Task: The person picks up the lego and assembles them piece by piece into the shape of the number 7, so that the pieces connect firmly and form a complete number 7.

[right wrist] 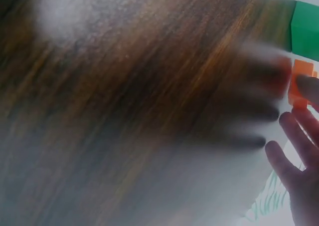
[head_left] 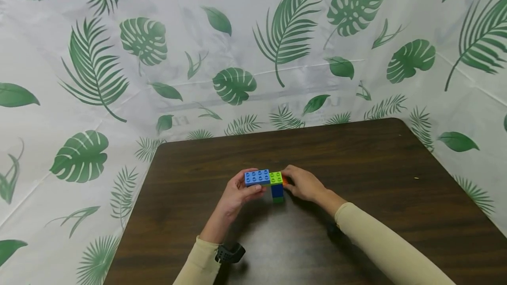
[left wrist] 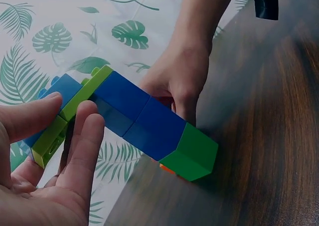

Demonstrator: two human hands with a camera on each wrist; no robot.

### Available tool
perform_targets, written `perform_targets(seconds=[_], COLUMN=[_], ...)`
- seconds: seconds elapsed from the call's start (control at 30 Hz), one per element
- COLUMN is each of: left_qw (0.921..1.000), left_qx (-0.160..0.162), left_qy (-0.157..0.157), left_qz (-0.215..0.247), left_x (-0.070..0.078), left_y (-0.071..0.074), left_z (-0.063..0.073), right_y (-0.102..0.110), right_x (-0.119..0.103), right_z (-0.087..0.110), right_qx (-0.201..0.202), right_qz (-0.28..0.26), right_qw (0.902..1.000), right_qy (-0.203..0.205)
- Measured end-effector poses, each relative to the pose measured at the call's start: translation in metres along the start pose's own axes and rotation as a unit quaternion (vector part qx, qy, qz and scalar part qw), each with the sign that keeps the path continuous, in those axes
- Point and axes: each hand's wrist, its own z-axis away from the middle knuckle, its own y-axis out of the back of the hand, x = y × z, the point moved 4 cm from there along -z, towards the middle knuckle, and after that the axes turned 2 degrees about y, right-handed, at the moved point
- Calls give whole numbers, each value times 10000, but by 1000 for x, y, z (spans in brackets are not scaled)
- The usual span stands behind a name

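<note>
A light-blue toy building brick [head_left: 256,177] with studs sits on the left part of a lime-green brick [head_left: 276,177]. My left hand [head_left: 234,195] pinches these two between thumb and fingers. Under the lime brick's other end runs a column of dark-blue bricks [left wrist: 142,111], ending in a green brick [left wrist: 190,153] at the bottom. Whether the column touches the table cannot be told. On the column's right side, my right hand [head_left: 304,184] pinches an orange brick [right wrist: 301,84] with thumb and fingers. Part of the orange brick is hidden behind the fingers.
The dark wood-grain table [head_left: 190,236] stretches around both hands. Behind it hangs a white sheet [head_left: 178,56] printed with green leaves. A black band [head_left: 229,253] is on the left wrist. One tiny pale speck [head_left: 416,178] lies at the table's right.
</note>
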Motion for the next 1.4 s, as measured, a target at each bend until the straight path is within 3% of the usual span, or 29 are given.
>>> perform_targets(seconds=[0.3,0.73,1.0,1.4], left_qw=[9999,9999,9996,9996], left_qx=[22,-109,-207,-187], left_qy=[57,56,21,29], left_qz=[95,99,182,200], left_x=[-1,3,4,4], left_y=[1,-3,-4,-2], left_z=[-1,-3,-3,0], right_y=[15,63,80,81], right_x=[-1,-16,-24,-48], right_z=[2,7,13,21], right_qx=[159,991,1338,1208], right_qz=[-383,-849,-1081,-1433], right_qw=[9990,9913,9848,9811], right_qy=[-191,197,238,472])
